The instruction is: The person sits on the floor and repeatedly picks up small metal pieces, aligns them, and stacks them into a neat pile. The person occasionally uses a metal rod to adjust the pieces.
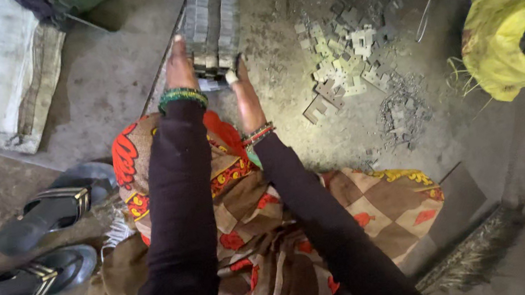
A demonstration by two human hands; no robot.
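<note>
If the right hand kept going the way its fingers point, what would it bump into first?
The right hand points up the floor beside the metal stack, apparently already touching its near end. Straight on, it would probably just slide along that stack.

Grey metal strip stacks [213, 22] — long parallel rows, flat on floor

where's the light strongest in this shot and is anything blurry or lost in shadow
Head view: brightest on the scattered metal stampings and floor right of the right hand; the sandals and broom sit in dim corners; the stacked metal plates look slightly soft.
</note>
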